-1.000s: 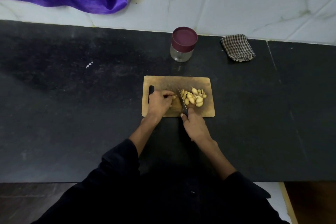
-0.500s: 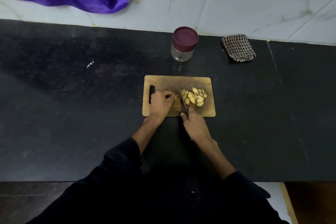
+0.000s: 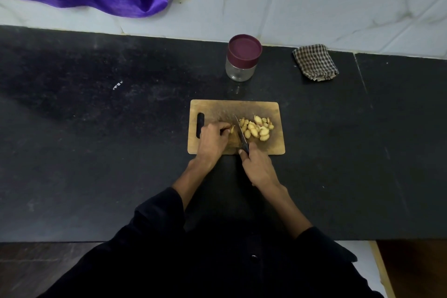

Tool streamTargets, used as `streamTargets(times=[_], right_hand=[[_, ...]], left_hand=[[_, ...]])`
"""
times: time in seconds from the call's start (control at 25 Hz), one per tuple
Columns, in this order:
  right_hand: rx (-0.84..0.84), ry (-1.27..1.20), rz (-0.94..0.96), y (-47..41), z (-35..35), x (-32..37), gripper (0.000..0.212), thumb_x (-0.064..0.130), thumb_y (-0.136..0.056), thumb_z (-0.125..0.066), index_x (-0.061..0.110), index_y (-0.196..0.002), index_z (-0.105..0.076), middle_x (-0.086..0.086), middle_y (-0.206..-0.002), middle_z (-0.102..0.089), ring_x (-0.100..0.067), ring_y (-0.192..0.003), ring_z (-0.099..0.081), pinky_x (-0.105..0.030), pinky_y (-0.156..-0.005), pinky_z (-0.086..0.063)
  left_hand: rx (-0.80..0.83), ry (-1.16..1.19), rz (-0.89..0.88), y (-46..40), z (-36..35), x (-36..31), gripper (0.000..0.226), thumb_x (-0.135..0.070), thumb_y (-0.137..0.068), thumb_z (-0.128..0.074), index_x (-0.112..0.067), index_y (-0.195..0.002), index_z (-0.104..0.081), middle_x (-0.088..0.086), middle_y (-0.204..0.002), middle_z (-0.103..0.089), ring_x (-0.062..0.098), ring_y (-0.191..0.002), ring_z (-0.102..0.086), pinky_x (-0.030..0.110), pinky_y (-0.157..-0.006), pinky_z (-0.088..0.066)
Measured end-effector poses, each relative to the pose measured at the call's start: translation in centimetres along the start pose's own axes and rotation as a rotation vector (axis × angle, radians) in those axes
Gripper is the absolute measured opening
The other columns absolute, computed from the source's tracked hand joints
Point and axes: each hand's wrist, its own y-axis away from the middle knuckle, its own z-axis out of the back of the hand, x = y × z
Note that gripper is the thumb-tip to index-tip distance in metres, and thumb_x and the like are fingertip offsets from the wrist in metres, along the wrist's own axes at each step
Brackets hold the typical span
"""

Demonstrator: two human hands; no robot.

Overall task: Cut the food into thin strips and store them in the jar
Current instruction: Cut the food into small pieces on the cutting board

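On the wooden cutting board (image 3: 266, 109), the left hand (image 3: 212, 140) pinches a small food piece (image 3: 231, 129). The right hand (image 3: 257, 167) grips the knife (image 3: 242, 134) beside the pale slices (image 3: 257, 128).

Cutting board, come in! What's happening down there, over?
Left hand pinching a small piece on the cutting board. Right hand gripping knife, blade beside cut pieces. Jar behind, lid on. Nothing blocking.
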Motion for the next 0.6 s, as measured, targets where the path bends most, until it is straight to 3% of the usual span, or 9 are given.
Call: streamTargets(times=[0.12, 0.36, 0.6], right_hand=[[-0.002, -0.005, 0.005, 0.1, -0.1, 0.0, 0.022, 0.036, -0.103, -0.044, 0.015, -0.108, -0.047, -0.009, -0.096, -0.061, -0.029, -0.086, -0.065, -0.053, -0.074, -0.057], [0.0, 0.018, 0.002, 0.1, 0.0, 0.2, 0.022, 0.035, -0.104, -0.043, 0.014, -0.11, -0.048, -0.01, -0.101, -0.062, -0.027, -0.091, -0.063, -0.05, -0.079, -0.055], [-0.029, 0.102, 0.037, 0.3, 0.1, 0.3, 0.021, 0.031, -0.104, -0.042, 0.013, -0.113, -0.048, -0.01, -0.102, -0.063, -0.028, -0.095, -0.062, -0.044, -0.077, -0.051]], left_hand=[[-0.023, 0.013, -0.028, 0.2, -0.3, 0.2, 0.018, -0.008, -0.089, -0.063, -0.008, -0.105, -0.07, 0.002, -0.098, -0.071, 0.003, -0.083, -0.061, 0.007, -0.073, -0.043], [-0.052, -0.012, -0.064, 0.4, -1.5, 0.7, 0.017, -0.009, -0.088, -0.063, -0.009, -0.104, -0.068, 0.004, -0.101, -0.068, 0.011, -0.088, -0.063, 0.023, -0.08, -0.054], [-0.066, 0.019, -0.064, 0.9, -1.3, 0.4, 0.017, -0.013, -0.084, -0.069, -0.01, -0.101, -0.067, 0.002, -0.097, -0.068, 0.006, -0.083, -0.061, 0.016, -0.074, -0.051]])
